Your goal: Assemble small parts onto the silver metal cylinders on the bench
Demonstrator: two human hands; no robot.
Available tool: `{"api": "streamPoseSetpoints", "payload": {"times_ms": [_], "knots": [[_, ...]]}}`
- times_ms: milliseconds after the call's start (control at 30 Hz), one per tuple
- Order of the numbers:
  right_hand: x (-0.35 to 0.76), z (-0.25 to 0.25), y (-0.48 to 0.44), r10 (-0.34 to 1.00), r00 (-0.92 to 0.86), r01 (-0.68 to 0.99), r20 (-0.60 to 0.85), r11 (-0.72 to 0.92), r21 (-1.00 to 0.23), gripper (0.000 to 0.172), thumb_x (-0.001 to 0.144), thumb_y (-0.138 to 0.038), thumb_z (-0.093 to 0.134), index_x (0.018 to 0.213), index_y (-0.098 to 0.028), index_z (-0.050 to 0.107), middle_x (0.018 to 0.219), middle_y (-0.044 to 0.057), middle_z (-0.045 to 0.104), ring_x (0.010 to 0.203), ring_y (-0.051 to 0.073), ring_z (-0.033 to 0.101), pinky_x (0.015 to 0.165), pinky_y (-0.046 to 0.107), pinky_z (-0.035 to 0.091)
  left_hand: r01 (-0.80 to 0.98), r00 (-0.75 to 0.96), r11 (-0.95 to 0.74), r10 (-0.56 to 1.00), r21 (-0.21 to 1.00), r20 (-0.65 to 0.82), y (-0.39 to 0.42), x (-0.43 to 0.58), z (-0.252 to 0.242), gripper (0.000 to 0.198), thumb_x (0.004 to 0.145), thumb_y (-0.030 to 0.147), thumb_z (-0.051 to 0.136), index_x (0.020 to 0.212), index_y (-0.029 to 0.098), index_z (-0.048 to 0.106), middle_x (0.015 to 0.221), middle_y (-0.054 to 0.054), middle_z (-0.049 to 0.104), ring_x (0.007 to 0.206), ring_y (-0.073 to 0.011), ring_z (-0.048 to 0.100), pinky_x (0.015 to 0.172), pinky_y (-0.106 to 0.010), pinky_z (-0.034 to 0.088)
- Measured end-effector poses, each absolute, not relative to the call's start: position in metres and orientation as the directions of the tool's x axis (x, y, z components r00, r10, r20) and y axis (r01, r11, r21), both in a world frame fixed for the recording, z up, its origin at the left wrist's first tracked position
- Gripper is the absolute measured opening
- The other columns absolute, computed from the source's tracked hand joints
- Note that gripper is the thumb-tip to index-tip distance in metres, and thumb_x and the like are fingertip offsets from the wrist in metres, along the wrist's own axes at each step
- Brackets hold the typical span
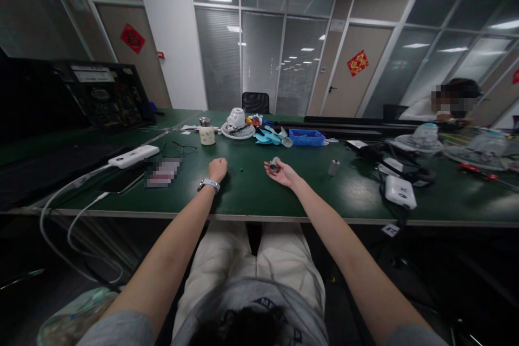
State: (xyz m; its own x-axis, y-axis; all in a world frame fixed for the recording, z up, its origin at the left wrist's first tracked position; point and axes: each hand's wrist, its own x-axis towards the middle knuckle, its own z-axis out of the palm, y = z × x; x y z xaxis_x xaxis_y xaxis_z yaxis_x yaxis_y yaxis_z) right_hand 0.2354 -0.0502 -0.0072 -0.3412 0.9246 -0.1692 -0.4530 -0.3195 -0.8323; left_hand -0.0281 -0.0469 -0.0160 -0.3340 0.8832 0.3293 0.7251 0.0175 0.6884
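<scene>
My left hand rests on the green tabletop, closed in a fist, with a watch on its wrist. Whatever the fist may hold is hidden. To its right, a tiny dark piece lies on the table. My right hand is turned palm up, its fingers curled round a short silver metal cylinder whose dark, hollow-looking end faces me. Farther right, a second silver metal cylinder stands on the table, apart from my hand.
Behind my hands are a cup, a white fan part, light-blue fan blades and a blue tray. A power strip and phone lie left. Right is a cabled white box. A person sits far right.
</scene>
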Motion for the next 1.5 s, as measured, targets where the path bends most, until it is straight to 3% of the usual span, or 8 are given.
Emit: {"api": "streamPoseSetpoints", "payload": {"times_ms": [200, 367, 467, 533, 600, 733, 900, 1500], "knots": [[0.231, -0.007, -0.05, 0.938, -0.306, -0.471, -0.16, -0.295, -0.831, 0.006, 0.091, -0.022, 0.051, 0.095, -0.019, 0.054, 0.103, 0.008, 0.066, 0.082, 0.014, 0.067, 0.07, 0.025, 0.058, 0.73, -0.332, 0.016, 0.882, 0.684, 0.334, -0.046, -0.029, -0.016, 0.036, 0.076, 0.026, 0.033, 0.059, 0.017, 0.063, 0.067, -0.01, 0.066, 0.066, -0.0196, 0.057, 0.062, -0.027, 0.038], [0.228, -0.008, -0.048, 0.949, -0.281, -0.536, -0.139, -0.276, -0.798, 0.015, 0.087, -0.015, 0.056, 0.101, -0.014, 0.053, 0.098, 0.01, 0.064, 0.085, 0.018, 0.068, 0.069, 0.03, 0.061, 0.74, -0.33, 0.026, 0.885, 0.672, 0.328, -0.048, -0.028, -0.015, 0.035, 0.075, 0.025, 0.033, 0.061, 0.016, 0.064, 0.067, -0.01, 0.066, 0.067, -0.0195, 0.057, 0.062, -0.026, 0.038], [0.234, -0.012, -0.046, 0.975, -0.207, -0.493, -0.083, -0.177, -0.852, 0.019, 0.084, -0.013, 0.059, 0.101, -0.016, 0.052, 0.096, 0.008, 0.063, 0.086, 0.018, 0.067, 0.075, 0.036, 0.061, 0.736, -0.325, 0.019, 0.886, 0.676, 0.329, -0.051, -0.027, -0.013, 0.035, 0.075, 0.025, 0.033, 0.059, 0.017, 0.063, 0.066, -0.009, 0.066, 0.065, -0.0188, 0.056, 0.06, -0.026, 0.037], [0.248, -0.017, -0.045, 0.994, -0.108, -0.369, 0.005, -0.036, -0.929, 0.023, 0.081, -0.013, 0.062, 0.101, -0.018, 0.052, 0.096, 0.006, 0.063, 0.087, 0.018, 0.067, 0.083, 0.039, 0.057, 0.734, -0.322, 0.017, 0.889, 0.679, 0.326, -0.052, -0.027, -0.013, 0.035, 0.075, 0.026, 0.033, 0.058, 0.017, 0.062, 0.064, -0.008, 0.065, 0.063, -0.0184, 0.055, 0.059, -0.026, 0.036], [0.271, -0.023, -0.047, 0.989, 0.007, -0.131, 0.145, 0.144, -0.981, 0.028, 0.078, -0.017, 0.065, 0.103, -0.019, 0.053, 0.1, 0.005, 0.064, 0.093, 0.018, 0.065, 0.092, 0.042, 0.052, 0.732, -0.321, 0.017, 0.891, 0.681, 0.322, -0.052, -0.027, -0.013, 0.034, 0.075, 0.026, 0.033, 0.058, 0.017, 0.062, 0.064, -0.008, 0.065, 0.063, -0.0184, 0.055, 0.059, -0.026, 0.036], [0.337, -0.04, -0.054, 0.877, 0.198, 0.398, 0.437, 0.335, -0.854, 0.037, 0.076, -0.029, 0.065, 0.108, -0.017, 0.054, 0.107, 0.012, 0.064, 0.102, 0.024, 0.061, 0.096, 0.046, 0.045, 0.73, -0.321, 0.014, 0.889, 0.684, 0.325, -0.051, -0.028, -0.014, 0.034, 0.075, 0.026, 0.033, 0.057, 0.017, 0.062, 0.064, -0.009, 0.064, 0.064, -0.0189, 0.055, 0.06, -0.027, 0.036], [0.42, -0.058, -0.059, 0.78, 0.342, 0.644, 0.524, 0.212, -0.735, 0.041, 0.077, -0.035, 0.059, 0.112, -0.016, 0.049, 0.109, 0.016, 0.065, 0.099, 0.026, 0.063, 0.09, 0.044, 0.047, 0.74, -0.323, 0.02, 0.887, 0.672, 0.329, -0.049, -0.028, -0.016, 0.034, 0.075, 0.025, 0.033, 0.06, 0.017, 0.063, 0.065, -0.009, 0.065, 0.065, -0.0191, 0.055, 0.061, -0.027, 0.036], [0.442, -0.03, -0.03, 0.772, 0.509, 0.733, 0.38, -0.157, -0.662, 0.04, 0.082, -0.029, 0.053, 0.116, -0.012, 0.04, 0.109, 0.018, 0.061, 0.097, 0.026, 0.061, 0.087, 0.036, 0.045, 0.773, -0.304, 0.034, 0.896, 0.633, 0.323, -0.048, -0.028, -0.015, 0.038, 0.076, 0.026, 0.032, 0.064, 0.015, 0.066, 0.067, -0.009, 0.065, 0.065, -0.0191, 0.055, 0.06, -0.027, 0.036]]}}
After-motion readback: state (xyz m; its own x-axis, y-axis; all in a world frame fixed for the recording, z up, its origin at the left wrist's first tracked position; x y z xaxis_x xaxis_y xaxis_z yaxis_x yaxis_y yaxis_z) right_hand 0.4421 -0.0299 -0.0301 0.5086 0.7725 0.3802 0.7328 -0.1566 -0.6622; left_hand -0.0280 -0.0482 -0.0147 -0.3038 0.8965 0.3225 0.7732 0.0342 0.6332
